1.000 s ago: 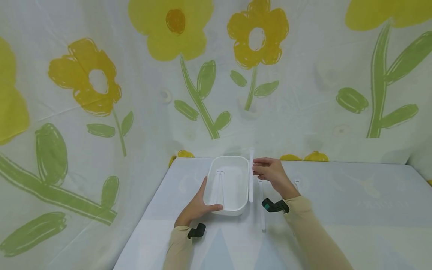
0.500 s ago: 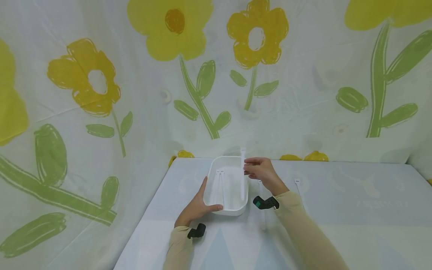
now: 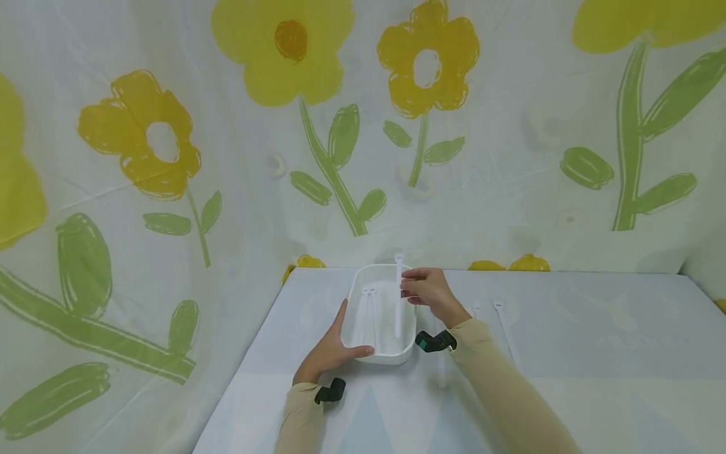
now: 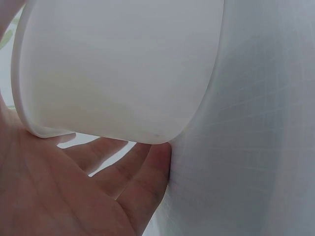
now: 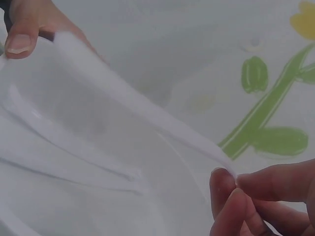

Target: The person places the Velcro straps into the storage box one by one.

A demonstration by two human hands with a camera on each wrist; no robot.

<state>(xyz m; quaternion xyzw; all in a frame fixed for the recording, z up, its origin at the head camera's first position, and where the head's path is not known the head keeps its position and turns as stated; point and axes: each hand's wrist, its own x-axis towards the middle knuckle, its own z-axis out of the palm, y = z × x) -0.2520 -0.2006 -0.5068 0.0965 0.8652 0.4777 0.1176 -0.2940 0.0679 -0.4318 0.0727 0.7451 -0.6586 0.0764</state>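
Note:
My left hand (image 3: 329, 350) holds a white plastic box (image 3: 379, 359) at its near left corner. Its thumb lies over the near rim and its fingers spread along the outer wall (image 4: 118, 73), as the left wrist view shows. Between thumb and fingertips, my right hand (image 3: 432, 293) pinches a white cable tie (image 3: 398, 302) near its head. This tie (image 5: 133, 101) hangs lengthwise over the right half of the box, its head reaching past the far rim in the head view. Two more cable ties (image 3: 371, 315) lie inside the box, their heads close together.
Right of the box, another cable tie (image 3: 441, 372) lies partly under my right wrist. Farther right are a tie head (image 3: 476, 308) and a cable tie (image 3: 505, 328) on the pale table (image 3: 595, 340). A flower-printed curtain (image 3: 499, 208) stands behind the table.
My right hand has moved left, carrying the cable tie from beside the box's right wall to over its inside. My left hand has kept its hold on the box.

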